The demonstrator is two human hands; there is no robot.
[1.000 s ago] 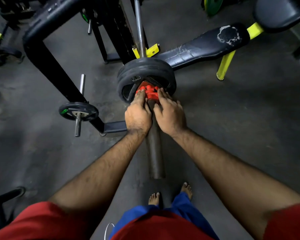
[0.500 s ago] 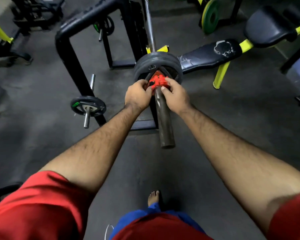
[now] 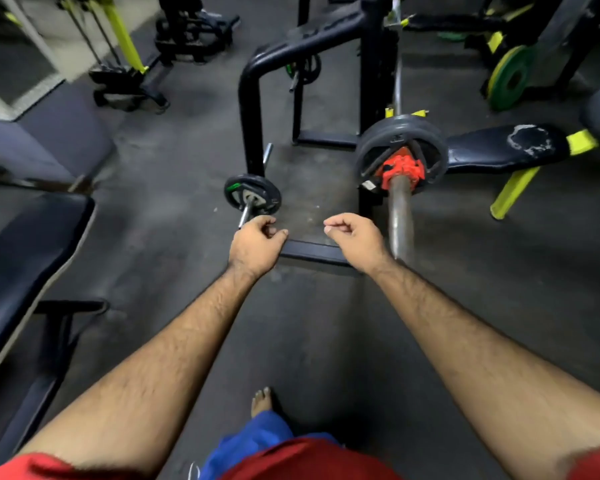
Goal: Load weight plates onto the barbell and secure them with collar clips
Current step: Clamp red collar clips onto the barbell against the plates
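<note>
The left hand (image 3: 255,244) and right hand (image 3: 355,241) hang in the air, fingers curled loosely, holding nothing. To the right, the red clip (image 3: 403,170) sits on the bar (image 3: 400,216), touching the black plates (image 3: 400,131). Both hands are apart from it.

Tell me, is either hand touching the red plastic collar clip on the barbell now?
No, the left hand and right hand are loosely curled in the air, apart from the red plastic collar clip.
</note>
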